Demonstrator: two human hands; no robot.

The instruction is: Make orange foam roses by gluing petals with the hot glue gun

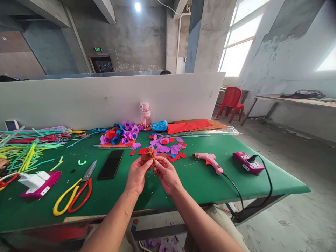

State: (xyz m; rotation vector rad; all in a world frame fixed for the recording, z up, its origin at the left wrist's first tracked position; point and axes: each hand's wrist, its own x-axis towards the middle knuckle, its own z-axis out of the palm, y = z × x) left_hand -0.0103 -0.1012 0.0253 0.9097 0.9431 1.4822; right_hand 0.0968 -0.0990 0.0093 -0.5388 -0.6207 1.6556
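Observation:
Both hands meet above the green table, pinching a small brown paper flower (149, 154) between thumbs and fingertips. My left hand (137, 174) is closed on its left side, my right hand (166, 173) on its right side. Behind the flower, purple, red and blue paper petals (164, 148) lie scattered. Finished-looking purple, blue and red paper flowers (120, 133) form a bunch to the back left. A pink glue gun (210, 161) rests to the right, its nozzle pointing left.
On the green table (204, 189) lie scissors (85, 180), a black phone (110, 164), two magenta power strips (248, 162) (42, 184), and colourful stems (31, 143). A pink bottle (145, 114) stands by the white partition (110, 101). Someone's hand (3, 163) shows at far left.

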